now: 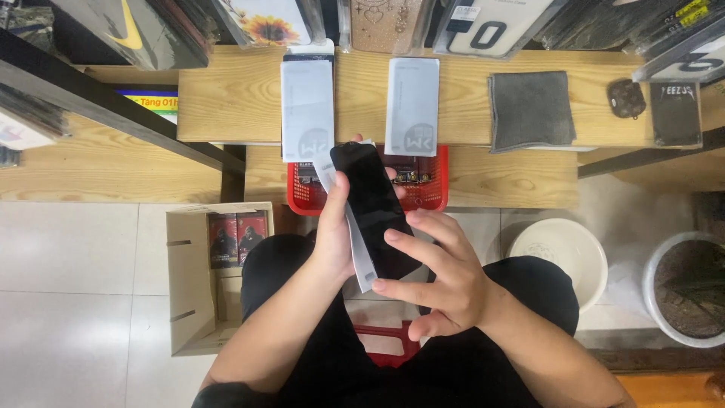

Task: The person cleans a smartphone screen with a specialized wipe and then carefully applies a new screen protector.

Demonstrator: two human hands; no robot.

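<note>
Head view: left hand (336, 234) grips a dark phone (374, 208) and white film (355, 242) over the lap, thumb across the screen. Right hand (442, 276) rests spread fingertips on its lower end, below the red basket (430, 181).

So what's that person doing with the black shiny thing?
A seated person holds a flat, glossy black rectangular phone or glass panel over their lap. The left hand grips it together with a thin white paper sleeve behind it, while the right hand touches its lower edge with its fingertips. On the wooden bench ahead lie two white flat boxes, a grey folded cloth and a red plastic basket.
</note>
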